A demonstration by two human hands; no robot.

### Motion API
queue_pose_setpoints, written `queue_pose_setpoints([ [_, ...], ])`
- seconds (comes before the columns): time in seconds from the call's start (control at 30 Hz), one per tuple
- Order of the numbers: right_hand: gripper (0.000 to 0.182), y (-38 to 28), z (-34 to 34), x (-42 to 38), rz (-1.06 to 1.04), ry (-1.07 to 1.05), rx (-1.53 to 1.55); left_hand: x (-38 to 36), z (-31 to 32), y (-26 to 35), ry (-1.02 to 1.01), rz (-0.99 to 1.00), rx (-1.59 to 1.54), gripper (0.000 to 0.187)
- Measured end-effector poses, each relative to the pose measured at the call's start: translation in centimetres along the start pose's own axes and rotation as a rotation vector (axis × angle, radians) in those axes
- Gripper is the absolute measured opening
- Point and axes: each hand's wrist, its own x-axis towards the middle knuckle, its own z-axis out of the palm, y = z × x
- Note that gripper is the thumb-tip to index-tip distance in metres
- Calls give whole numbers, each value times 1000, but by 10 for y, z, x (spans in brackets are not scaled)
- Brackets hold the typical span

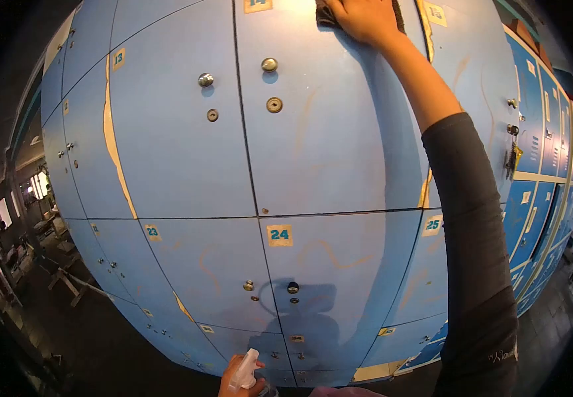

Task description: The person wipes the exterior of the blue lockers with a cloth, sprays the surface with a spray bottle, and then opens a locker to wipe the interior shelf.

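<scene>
Cloth: high on the blue door, beneath the right hand; its fingertips are out of frame, their spread indeterminable. Flat, even pressure suits the panel, easing off near the worn label. Below, the left hand has fingers curled around the spray bottle.

Locker area, apparently in a gym, numbered blue locker doors with knobs and keyholes, exercise equipment beyond
</scene>
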Motion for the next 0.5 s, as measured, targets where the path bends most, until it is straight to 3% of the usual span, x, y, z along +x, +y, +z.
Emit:
queue_pose_setpoints([
  [0.07,60,-1,11,3,-50,65,-25,-8,-1,-10,23,-100,-51,62],
  [0.17,58,-23,-8,-32,-101,-54,102,-11,-5,-4,26,71,141,54],
  [0.27,64,-56,-35,-100,-191,-72,204,-16,-10,-16,46,-101,44,47],
  [0.37,67,-96,-91,-168,-247,-336,327,-16,-10,-27,16,-560,-409,41],
  [0.43,69,-112,-119,-209,-346,-526,371,1,2,-7,135,72,117,38],
  [0.5,71,-122,-135,-245,-446,-602,463,1,6,1,136,185,141,37],
])
